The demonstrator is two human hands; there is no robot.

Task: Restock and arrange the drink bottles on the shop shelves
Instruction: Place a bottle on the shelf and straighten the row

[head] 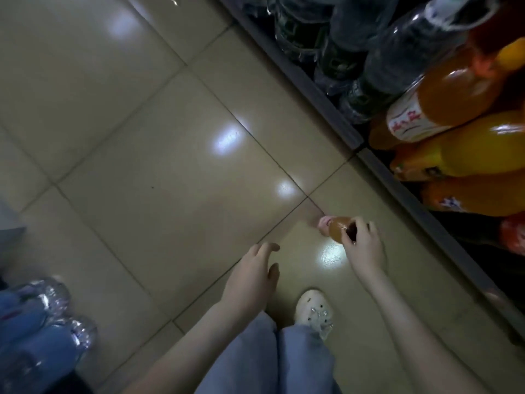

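The right hand (365, 245), at about four o'clock in the view, pinches a small bottle (336, 230) of amber drink between thumb and curled fingers, low above the floor (142, 137). The bottle is tipped over, with its pink cap (324, 223) pointing toward nine o'clock. The left hand (252, 268), near six o'clock, holds nothing; its fingers are loosely spread and reach forward, well apart from the bottle. Below the hands are pale blue trouser legs (284, 359) and one light shoe (312, 307). The bottom shelf (326, 108) runs along the right side from twelve o'clock down to four. It carries clear bottles (412, 52) toward one o'clock and large orange bottles (449, 100) toward two and three. Further down the shelf is too dark to make out. At eight o'clock a cluster of clear water bottles (51, 308) stands on the floor, blurred. The step in hand looks like carrying a single bottle from the floor toward the shelf. The next move likely calls for turning the bottle upright and finding a gap among drinks of its kind, with the free hand ready to steady or shift the neighbours. No matching small bottles are visible in this view.
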